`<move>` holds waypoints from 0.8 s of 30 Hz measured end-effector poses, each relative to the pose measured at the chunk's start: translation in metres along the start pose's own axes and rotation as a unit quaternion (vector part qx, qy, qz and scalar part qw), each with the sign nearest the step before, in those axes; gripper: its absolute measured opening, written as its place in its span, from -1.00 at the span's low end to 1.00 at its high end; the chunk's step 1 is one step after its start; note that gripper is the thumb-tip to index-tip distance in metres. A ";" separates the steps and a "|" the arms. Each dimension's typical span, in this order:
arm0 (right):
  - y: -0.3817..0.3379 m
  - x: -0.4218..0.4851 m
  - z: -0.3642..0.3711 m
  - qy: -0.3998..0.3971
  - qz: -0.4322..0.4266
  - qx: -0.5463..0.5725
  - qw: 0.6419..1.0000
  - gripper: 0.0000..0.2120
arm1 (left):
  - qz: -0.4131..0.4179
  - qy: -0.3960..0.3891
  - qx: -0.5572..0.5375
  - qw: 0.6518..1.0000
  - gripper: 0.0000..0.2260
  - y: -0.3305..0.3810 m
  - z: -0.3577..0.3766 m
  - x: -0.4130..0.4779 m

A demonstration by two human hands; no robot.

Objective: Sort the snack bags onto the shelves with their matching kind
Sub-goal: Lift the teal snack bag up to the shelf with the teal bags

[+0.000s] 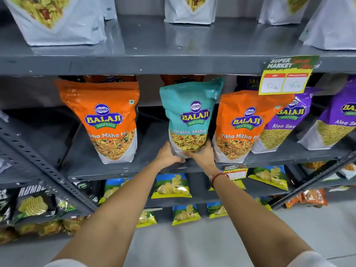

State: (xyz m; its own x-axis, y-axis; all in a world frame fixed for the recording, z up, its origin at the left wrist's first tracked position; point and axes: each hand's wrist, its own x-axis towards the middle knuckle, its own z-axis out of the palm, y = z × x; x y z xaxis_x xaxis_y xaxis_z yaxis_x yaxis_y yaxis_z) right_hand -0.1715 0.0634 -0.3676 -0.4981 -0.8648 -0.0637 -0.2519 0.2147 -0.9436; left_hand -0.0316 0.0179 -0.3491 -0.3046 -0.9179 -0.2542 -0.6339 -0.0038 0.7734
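Note:
A teal Khatta Mitha bag [189, 114] stands upright on the middle grey shelf [146, 170], between two orange Tikha Mitha Mix bags [102, 116] [242, 122]. My left hand [167, 156] grips its bottom left corner. My right hand [202, 156] holds its bottom right corner; a red thread is tied round that wrist. Two purple Aloo Sev bags [285, 122] [335, 124] stand further right on the same shelf.
White snack bags [57, 20] line the top shelf. Yellow-and-blue chip bags [171, 185] fill the lower shelves, black chip bags [32, 203] sit low left. A price tag [285, 78] hangs from the upper shelf edge. Slanted metal braces cross both sides.

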 end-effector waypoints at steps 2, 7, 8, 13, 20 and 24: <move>0.003 0.003 0.001 0.002 0.000 -0.001 1.000 0.21 | -0.010 0.000 -0.012 1.000 -0.26 -0.001 -0.001 0.002; -0.013 -0.011 0.003 -0.056 0.011 -0.060 0.997 0.17 | -0.018 0.036 -0.015 0.999 -0.20 -0.022 -0.009 -0.004; -0.014 -0.011 0.006 -0.061 -0.003 -0.064 0.996 0.22 | -0.013 0.050 -0.023 0.998 -0.22 -0.026 -0.010 -0.007; -0.024 -0.026 0.009 -0.081 -0.028 -0.102 0.991 -0.10 | 0.011 0.093 -0.033 0.995 -0.31 -0.044 -0.020 -0.026; -0.017 -0.068 0.016 -0.073 -0.098 -0.104 0.987 -0.15 | 0.060 0.119 -0.020 0.991 -0.28 -0.059 -0.042 -0.075; -0.027 -0.097 0.015 -0.044 -0.171 -0.105 0.979 -0.21 | 0.103 0.138 -0.008 0.985 -0.29 -0.052 -0.062 -0.114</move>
State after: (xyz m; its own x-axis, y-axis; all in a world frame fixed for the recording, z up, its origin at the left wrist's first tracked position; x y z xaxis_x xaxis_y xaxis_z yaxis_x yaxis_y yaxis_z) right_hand -0.1034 0.1347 -0.3405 -0.2848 -0.9359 0.2073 -0.5611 -0.0126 -0.8277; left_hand 0.0803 0.0978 -0.3245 -0.2193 -0.9728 0.0748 -0.5675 0.1896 0.8013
